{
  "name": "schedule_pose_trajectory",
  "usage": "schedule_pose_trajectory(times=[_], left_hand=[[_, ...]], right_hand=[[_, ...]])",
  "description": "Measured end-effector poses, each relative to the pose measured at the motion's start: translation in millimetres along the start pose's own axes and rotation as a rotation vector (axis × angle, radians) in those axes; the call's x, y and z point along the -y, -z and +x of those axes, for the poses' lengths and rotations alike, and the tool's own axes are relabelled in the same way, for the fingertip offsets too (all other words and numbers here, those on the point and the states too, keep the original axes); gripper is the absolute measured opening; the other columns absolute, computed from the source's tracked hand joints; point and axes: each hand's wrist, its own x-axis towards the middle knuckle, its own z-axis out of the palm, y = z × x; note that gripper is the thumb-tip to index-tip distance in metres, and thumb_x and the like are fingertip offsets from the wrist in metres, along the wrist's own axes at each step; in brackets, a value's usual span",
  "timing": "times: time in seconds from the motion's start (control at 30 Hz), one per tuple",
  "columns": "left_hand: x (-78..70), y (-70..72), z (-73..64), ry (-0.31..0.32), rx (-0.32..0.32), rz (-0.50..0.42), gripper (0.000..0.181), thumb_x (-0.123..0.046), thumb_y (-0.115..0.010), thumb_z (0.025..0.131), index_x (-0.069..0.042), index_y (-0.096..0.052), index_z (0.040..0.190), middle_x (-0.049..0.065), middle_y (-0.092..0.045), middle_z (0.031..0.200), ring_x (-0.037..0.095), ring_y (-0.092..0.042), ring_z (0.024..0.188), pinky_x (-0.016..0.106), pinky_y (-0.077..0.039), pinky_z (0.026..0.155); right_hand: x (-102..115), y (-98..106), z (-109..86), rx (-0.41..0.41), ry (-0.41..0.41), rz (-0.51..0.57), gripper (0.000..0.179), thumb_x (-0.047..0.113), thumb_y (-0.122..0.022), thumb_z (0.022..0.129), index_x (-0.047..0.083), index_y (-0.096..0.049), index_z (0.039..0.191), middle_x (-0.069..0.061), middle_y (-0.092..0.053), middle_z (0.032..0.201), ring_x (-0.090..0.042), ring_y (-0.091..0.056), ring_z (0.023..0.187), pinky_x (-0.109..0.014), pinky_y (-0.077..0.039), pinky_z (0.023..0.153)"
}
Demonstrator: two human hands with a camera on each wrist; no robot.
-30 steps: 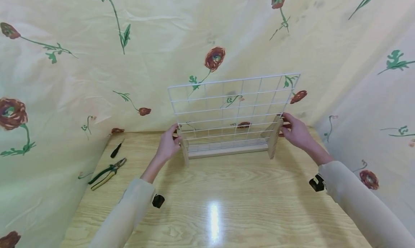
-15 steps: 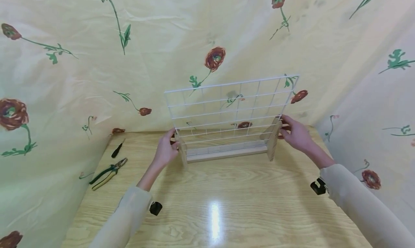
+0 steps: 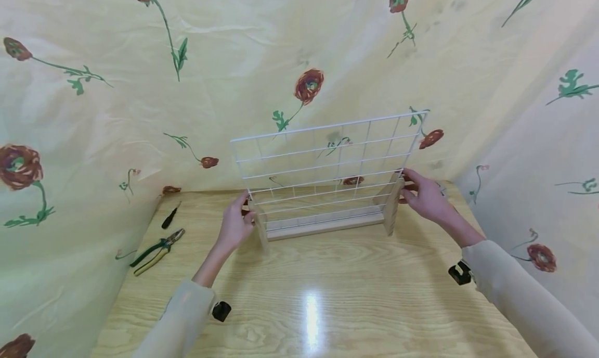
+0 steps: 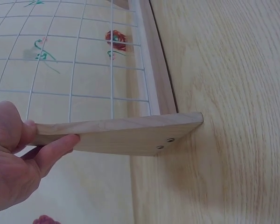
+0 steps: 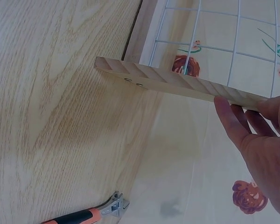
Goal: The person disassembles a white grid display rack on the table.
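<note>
A rack with a white wire grid [image 3: 327, 155], two wooden side panels and a wooden bottom bar [image 3: 325, 229] stands upright near the back of the table. My left hand [image 3: 234, 225] grips the upper part of the left side panel [image 4: 116, 133], thumb and fingers on either side of it. On the other end, my right hand [image 3: 427, 195] holds the top of the right side panel [image 5: 177, 81] between thumb and fingers. Two screw heads [image 4: 165, 143] show low on the left panel's outer face. Some fingers of both hands are hidden behind the panels.
Pliers [image 3: 159, 251] and a small black-handled screwdriver [image 3: 171, 217] lie on the table [image 3: 365, 290] at the left. In the right wrist view, an adjustable wrench [image 5: 95, 213] lies to the rack's right. Flower-patterned cloth [image 3: 224, 51] hangs behind and at the sides.
The rack has slid slightly left and towards me, its left end more than its right. Both hands have kept their grip and moved with it.
</note>
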Motion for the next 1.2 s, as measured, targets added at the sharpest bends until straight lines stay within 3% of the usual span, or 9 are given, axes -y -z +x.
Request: schedule_pose_trajectory(times=[0.43, 1.03, 1.2], left_hand=[[-1.4, 3.7, -16.2, 0.021, -0.004, -0.046, 0.052, 0.025, -0.057, 0.085, 0.009, -0.051, 0.134, 0.026, -0.06, 0.107, 0.042, -0.068, 0.088, 0.028, -0.062, 0.065], [-2.6, 9.0, -38.5, 0.029, -0.027, -0.039, 0.053, 0.026, -0.058, 0.084, 0.01, -0.052, 0.134, 0.024, -0.059, 0.107, 0.04, -0.068, 0.086, 0.033, -0.062, 0.064], [-2.4, 9.6, -43.7, 0.001, -0.043, -0.025, 0.052, 0.026, -0.058, 0.083, 0.011, -0.052, 0.132, 0.024, -0.06, 0.106, 0.04, -0.068, 0.085, 0.029, -0.062, 0.063]], right_hand=[[1.7, -5.0, -4.4, 0.009, 0.048, 0.017, 0.049, -0.017, -0.049, 0.095, -0.016, -0.035, 0.142, -0.041, -0.049, 0.124, -0.06, -0.054, 0.109, -0.044, -0.06, 0.074], [4.8, -12.0, -12.3, 0.004, 0.089, 0.002, 0.046, -0.019, -0.051, 0.093, -0.013, -0.043, 0.138, -0.037, -0.054, 0.119, -0.056, -0.059, 0.104, -0.044, -0.06, 0.072], [7.3, -12.3, -15.0, 0.014, 0.089, 0.006, 0.048, -0.019, -0.051, 0.093, -0.013, -0.041, 0.14, -0.037, -0.053, 0.121, -0.055, -0.059, 0.105, -0.042, -0.061, 0.073]])
